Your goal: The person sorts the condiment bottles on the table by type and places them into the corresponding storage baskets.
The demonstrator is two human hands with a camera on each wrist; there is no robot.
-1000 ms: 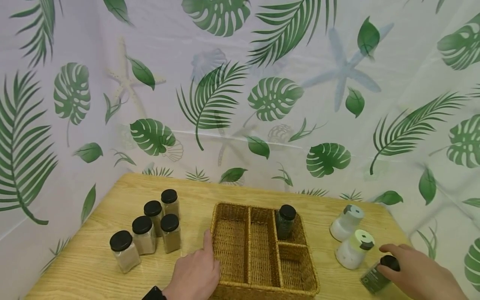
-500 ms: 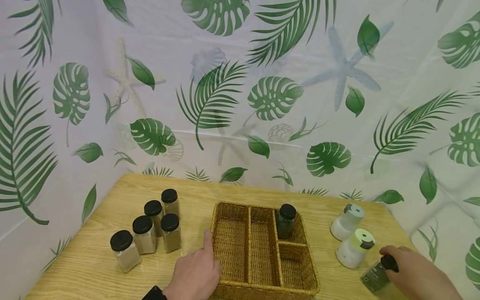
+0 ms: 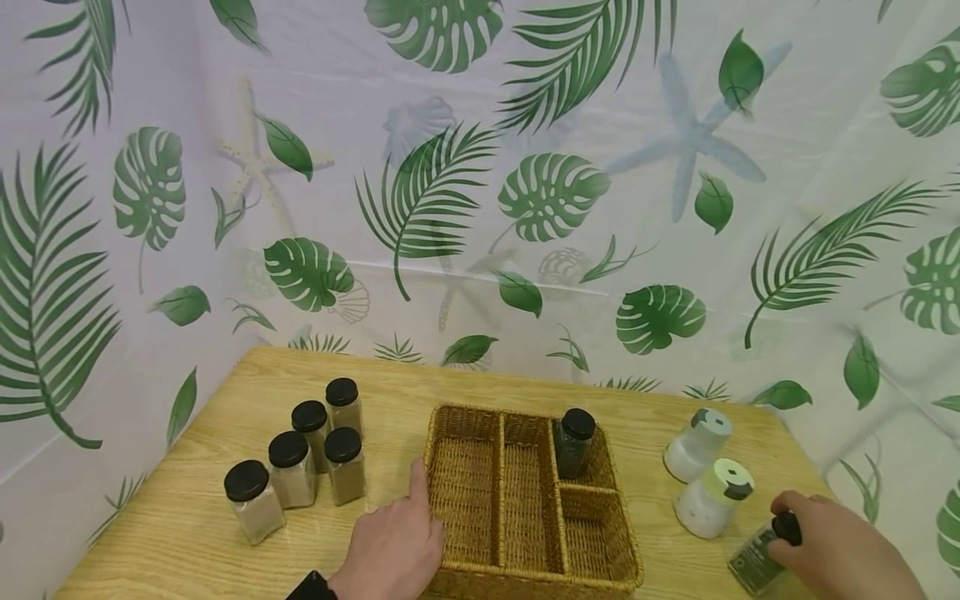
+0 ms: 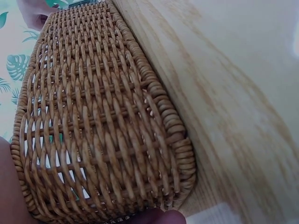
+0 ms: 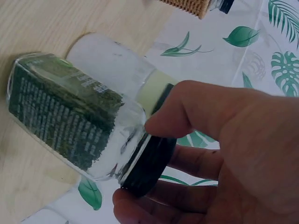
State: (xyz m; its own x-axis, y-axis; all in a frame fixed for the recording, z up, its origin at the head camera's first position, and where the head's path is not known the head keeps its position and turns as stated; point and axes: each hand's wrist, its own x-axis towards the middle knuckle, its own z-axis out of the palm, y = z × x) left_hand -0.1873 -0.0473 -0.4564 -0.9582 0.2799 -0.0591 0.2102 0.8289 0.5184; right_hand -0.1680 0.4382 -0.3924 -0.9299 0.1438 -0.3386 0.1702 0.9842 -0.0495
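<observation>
My right hand (image 3: pixel 832 554) grips a square glass jar of dark green herbs (image 3: pixel 757 560) by its black cap, tilted, at the table's front right; in the right wrist view the jar (image 5: pixel 70 116) leans over the wood with my fingers (image 5: pixel 196 116) round the cap (image 5: pixel 149 165). My left hand (image 3: pixel 393 546) rests flat against the left side of a wicker divided basket (image 3: pixel 525 575), index finger along its rim; the left wrist view shows the basket wall (image 4: pixel 98 126) close up. One dark herb jar (image 3: pixel 573 442) stands in the basket's back right compartment.
Several black-capped jars of tan powder (image 3: pixel 311 462) cluster on the wooden table (image 3: pixel 187 533) at the left. Two white shakers with pale lids (image 3: pixel 708 496) lie tilted right of the basket. A leaf-print curtain (image 3: pixel 480 192) surrounds the table.
My right hand with the herb jar has drawn slightly toward the front right corner. The left hand and basket stay put.
</observation>
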